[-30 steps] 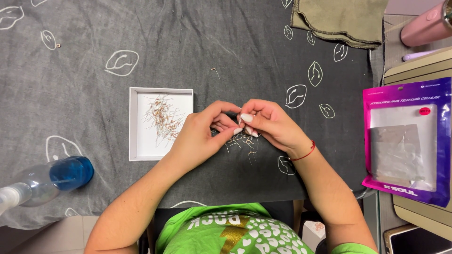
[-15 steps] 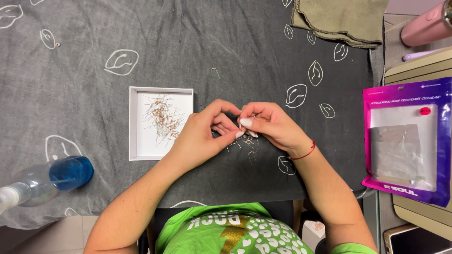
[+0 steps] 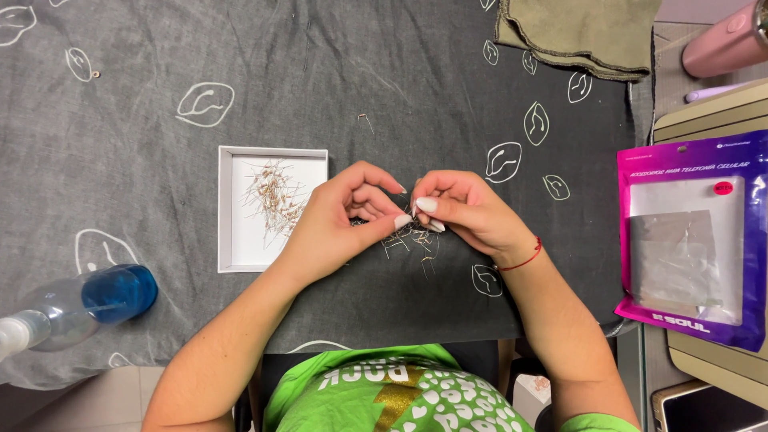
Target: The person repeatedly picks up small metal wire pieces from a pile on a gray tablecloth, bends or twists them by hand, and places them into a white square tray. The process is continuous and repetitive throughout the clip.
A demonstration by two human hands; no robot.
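Tray (image 3: 232, 210): shallow white square box of thin wire pieces (image 3: 274, 200).
Hands: left hand (image 3: 340, 220), right hand (image 3: 464, 212) – fingertips pinched together right of tray, gripped thing too small to tell.
Change: none – same pose.

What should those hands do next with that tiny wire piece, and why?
Probably lay the piece down with the small pile on the cloth: the left hand and right hand pinch it together just above that pile, while the white tray holds more pieces.
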